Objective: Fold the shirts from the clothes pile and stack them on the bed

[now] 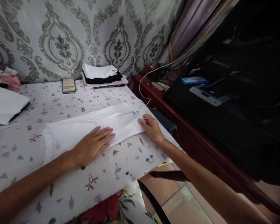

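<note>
A white garment, folded into a long strip, lies on the patterned cloth that covers the table. My left hand rests flat on the near edge of the garment around its middle, fingers spread. At the garment's right end, my right hand pinches the near corner of the fabric between thumb and fingers. Some creases run lengthwise between the two hands.
Behind stands a stack of folded clothes, with a small blurred box to its left. More white clothing lies at far left. A dark red cabinet with a white cable stands on the right.
</note>
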`<state>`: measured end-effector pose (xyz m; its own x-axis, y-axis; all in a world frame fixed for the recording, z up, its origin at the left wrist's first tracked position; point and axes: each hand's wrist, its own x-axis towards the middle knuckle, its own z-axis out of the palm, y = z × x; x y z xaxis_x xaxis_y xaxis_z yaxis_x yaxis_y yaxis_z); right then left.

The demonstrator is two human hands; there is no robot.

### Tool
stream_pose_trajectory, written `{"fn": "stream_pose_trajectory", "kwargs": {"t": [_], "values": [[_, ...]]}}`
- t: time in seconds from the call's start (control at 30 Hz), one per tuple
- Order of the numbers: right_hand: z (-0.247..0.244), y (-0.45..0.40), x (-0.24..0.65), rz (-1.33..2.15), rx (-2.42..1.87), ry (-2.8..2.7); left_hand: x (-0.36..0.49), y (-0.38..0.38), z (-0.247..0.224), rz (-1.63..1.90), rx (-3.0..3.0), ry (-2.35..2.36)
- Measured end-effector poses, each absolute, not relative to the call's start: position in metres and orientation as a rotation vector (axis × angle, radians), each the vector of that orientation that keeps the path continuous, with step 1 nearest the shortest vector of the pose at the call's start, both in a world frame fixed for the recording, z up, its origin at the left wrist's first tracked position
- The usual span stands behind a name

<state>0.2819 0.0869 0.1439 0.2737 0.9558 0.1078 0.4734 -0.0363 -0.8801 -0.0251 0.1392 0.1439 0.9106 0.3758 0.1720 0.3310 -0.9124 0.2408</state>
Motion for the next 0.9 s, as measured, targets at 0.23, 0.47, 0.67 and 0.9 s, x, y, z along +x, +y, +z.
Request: {"fn": "stream_pose_trajectory", "kwargs": {"t": [0.23,0.47,0.67,0.9], "values": [[0.149,0.086,0.283,0.290,-2.023,-1.728,-0.028,0.140,0.146,0.257,2.912,0.503],[0.158,0.094,0.286,-0.174,-2.087,-1.870,-0.028,0.137,0.150,0.277,2.940,0.506],[0.159,0.136,0.244,-0.008,-1.696,-2.139,-0.031,0.148,0.153,0.367,2.902,0.746],[0.134,0.156,0.246,0.102,-1.935,-2.304,-0.036,0.163,0.139,0.121,2.798,0.896]]}}
